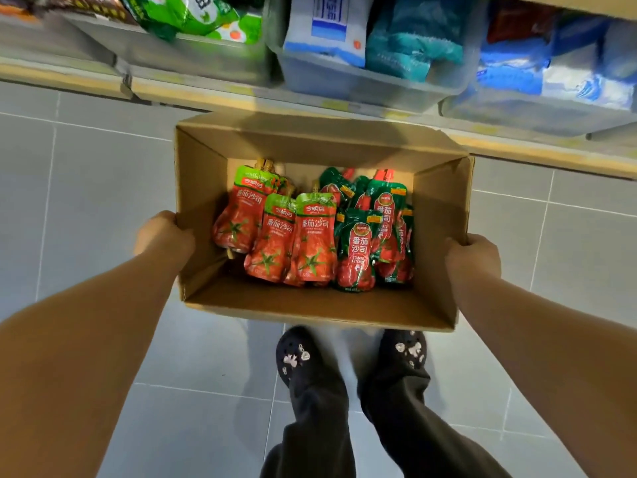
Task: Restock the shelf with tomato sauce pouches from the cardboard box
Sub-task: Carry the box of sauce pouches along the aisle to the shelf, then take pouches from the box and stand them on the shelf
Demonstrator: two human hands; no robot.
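An open cardboard box (437,236) is held above the grey tiled floor, in front of the shelf. My left hand (165,239) grips its left wall and my right hand (472,258) grips its right wall. Inside lie several tomato sauce pouches: light-green-topped red ones (275,243) on the left and dark-green ones (358,250) on the right, spouts pointing toward the shelf.
The shelf edge (213,93) runs across the top. Clear plastic bins (355,82) on it hold green, white, teal and blue packets. My feet in black clogs (296,357) stand on the tiles right below the box.
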